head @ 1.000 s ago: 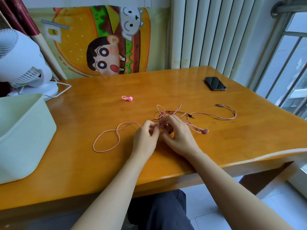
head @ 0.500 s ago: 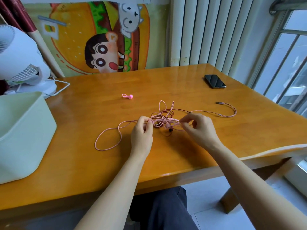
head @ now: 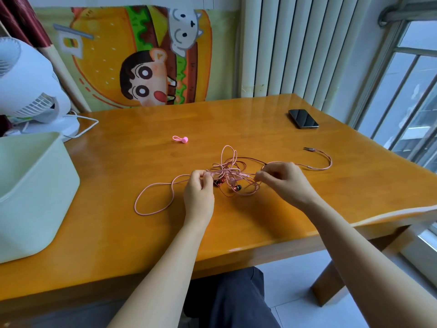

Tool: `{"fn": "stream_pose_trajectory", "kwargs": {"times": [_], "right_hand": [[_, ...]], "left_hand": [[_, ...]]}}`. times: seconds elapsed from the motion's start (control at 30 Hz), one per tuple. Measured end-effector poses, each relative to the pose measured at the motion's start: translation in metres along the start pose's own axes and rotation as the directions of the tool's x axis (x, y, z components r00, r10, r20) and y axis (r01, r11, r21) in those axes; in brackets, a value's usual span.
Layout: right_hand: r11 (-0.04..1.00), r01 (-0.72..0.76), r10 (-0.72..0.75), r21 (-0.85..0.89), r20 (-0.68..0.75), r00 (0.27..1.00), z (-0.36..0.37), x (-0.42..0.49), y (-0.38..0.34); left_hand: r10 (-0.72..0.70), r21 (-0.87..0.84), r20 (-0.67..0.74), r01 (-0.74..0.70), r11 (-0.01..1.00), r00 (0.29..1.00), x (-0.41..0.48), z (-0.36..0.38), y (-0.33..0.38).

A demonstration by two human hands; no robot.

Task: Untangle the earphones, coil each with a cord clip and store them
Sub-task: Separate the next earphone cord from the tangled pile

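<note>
While my left fingers point(head: 201, 176) pinch the earphones point(head: 230, 171) on 1 side of the tangle and my right fingers point(head: 263, 176) pinch a strand on the other, the knot stretches between them, low at the tabletop point(head: 260, 221). I'd judge gentle pulls best, feeding slack through 1 loop at a time; yanking would likely tighten it. The clip point(head: 181, 139) lies beyond my left fingers, untouched.

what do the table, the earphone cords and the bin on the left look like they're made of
Table: wood under a glossy clear varnish; plank seams and bright window glare show on the top.
Cords: pink, matte, probably with a braided fabric sheath; the fine texture is too small to be sure.
Bin: pale green plastic, smooth and low-sheen, with rounded moulded corners.
</note>
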State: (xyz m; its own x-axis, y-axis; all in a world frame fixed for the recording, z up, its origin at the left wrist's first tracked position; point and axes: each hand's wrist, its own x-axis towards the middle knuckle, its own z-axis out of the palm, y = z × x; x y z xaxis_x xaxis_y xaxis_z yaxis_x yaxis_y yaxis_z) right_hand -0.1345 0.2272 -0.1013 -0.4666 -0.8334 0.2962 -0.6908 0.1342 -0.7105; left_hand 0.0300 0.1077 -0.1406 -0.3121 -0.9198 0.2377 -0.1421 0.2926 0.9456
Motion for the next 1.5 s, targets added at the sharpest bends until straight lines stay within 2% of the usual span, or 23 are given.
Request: {"fn": "stream_pose_trajectory", "kwargs": {"times": [0.17, 0.37, 0.43, 0.53, 0.67, 0.77, 0.87, 0.97, 1.07, 1.13, 1.2, 1.23, 1.3, 1.33, 1.4, 1.47, 1.5], "right_hand": [[0.992, 0.011, -0.013, -0.124, -0.013, 1.000, 0.000, 0.006, -0.004], [0.955, 0.142, -0.187, -0.262, -0.155, 0.970, 0.024, 0.000, -0.015], [0.939, 0.184, -0.235, -0.292, -0.150, 0.960, 0.028, -0.001, -0.017], [0.959, 0.170, -0.199, -0.227, -0.113, 0.973, 0.029, -0.003, -0.019], [0.928, 0.209, -0.222, -0.309, -0.008, 0.975, 0.031, -0.003, -0.012], [0.939, 0.220, -0.243, -0.263, -0.057, 0.968, 0.030, -0.001, -0.010], [0.977, 0.188, -0.204, -0.100, -0.183, 0.962, 0.025, -0.003, -0.013], [0.970, 0.125, -0.063, 0.207, -0.283, 0.957, 0.017, -0.008, -0.019], [0.819, 0.094, 0.151, 0.565, -0.371, 0.916, 0.008, -0.008, -0.021], [0.695, 0.043, 0.344, 0.718, -0.384, 0.857, 0.001, -0.004, -0.017], [0.663, -0.063, 0.456, 0.746, -0.335, 0.825, -0.004, -0.001, -0.009], [0.660, -0.157, 0.490, 0.735, -0.263, 0.831, -0.006, 0.000, -0.004], [0.672, -0.380, 0.541, 0.635, -0.071, 0.838, -0.008, 0.001, 0.003], [0.703, -0.448, 0.554, 0.553, -0.029, 0.832, -0.009, 0.001, 0.006], [0.805, -0.442, 0.528, 0.396, -0.138, 0.838, -0.008, 0.002, 0.007], [0.884, -0.293, 0.411, 0.364, -0.307, 0.858, -0.006, 0.001, -0.001], [0.909, -0.196, 0.322, 0.367, -0.322, 0.890, -0.003, -0.001, -0.006]], "left_hand": [[0.010, 0.016, 0.019, -0.010, 1.000, 1.000, 0.001, 0.001, -0.001], [0.023, 0.049, 0.026, -0.024, 0.999, 0.999, 0.002, 0.001, -0.003], [0.023, 0.060, 0.024, -0.024, 0.998, 0.999, 0.003, 0.001, -0.003], [0.028, 0.068, 0.025, -0.029, 0.997, 0.999, 0.003, 0.002, -0.003], [0.033, 0.070, 0.026, -0.035, 0.997, 0.999, 0.003, 0.002, -0.004], [0.042, 0.083, 0.011, -0.043, 0.996, 0.999, 0.003, 0.003, -0.005], [0.048, 0.115, -0.008, -0.047, 0.992, 0.999, 0.004, 0.004, -0.006], [0.027, 0.107, -0.065, -0.020, 0.994, 0.998, 0.007, 0.005, -0.007], [0.023, 0.089, -0.076, -0.016, 0.996, 0.997, 0.008, 0.005, -0.008], [0.022, 0.087, -0.063, -0.017, 0.996, 0.998, 0.006, 0.005, -0.007], [0.020, 0.080, -0.040, -0.016, 0.997, 0.999, 0.005, 0.004, -0.006], [0.016, 0.062, -0.029, -0.014, 0.998, 0.999, 0.005, 0.004, -0.005], [0.000, 0.017, 0.000, 0.000, 1.000, 1.000, 0.003, 0.003, -0.002], [-0.006, -0.002, 0.018, 0.006, 1.000, 1.000, 0.002, 0.002, -0.001], [-0.009, -0.033, 0.047, 0.010, 0.999, 0.999, 0.001, 0.001, 0.001], [0.000, -0.042, 0.070, 0.003, 0.999, 0.998, 0.000, 0.000, 0.002], [0.007, -0.039, 0.083, -0.004, 0.999, 0.997, 0.000, 0.000, 0.002]]}}
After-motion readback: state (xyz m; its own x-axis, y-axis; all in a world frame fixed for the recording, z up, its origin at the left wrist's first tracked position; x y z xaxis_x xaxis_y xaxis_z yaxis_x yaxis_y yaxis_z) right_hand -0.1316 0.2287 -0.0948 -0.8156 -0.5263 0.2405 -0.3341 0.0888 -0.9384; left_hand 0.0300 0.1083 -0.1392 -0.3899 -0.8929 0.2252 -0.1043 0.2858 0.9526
